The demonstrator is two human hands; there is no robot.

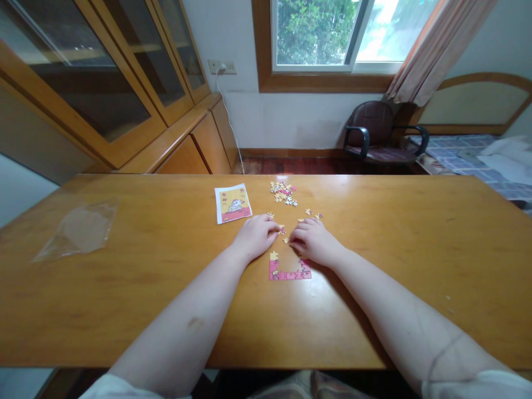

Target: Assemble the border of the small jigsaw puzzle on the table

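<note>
Both my hands rest on a wooden table point(124, 266) near its middle. My left hand point(255, 235) has its fingers curled, pinching a small jigsaw piece point(282, 228) at the fingertips. My right hand point(313, 241) is curled too, its fingertips down on the table by a loose piece point(286, 240); I cannot make out whether it holds anything. Just in front of my hands lies a partly built pink puzzle border point(288, 271). A heap of loose pieces point(284, 193) lies farther back, with a few stray pieces point(312, 213) nearer.
A printed reference picture point(233, 203) lies left of the heap. A clear plastic bag point(77, 230) sits at the table's left. Beyond the table are wooden cabinets point(124, 83), a dark armchair point(376, 138), a window and a bed point(477, 155) at right.
</note>
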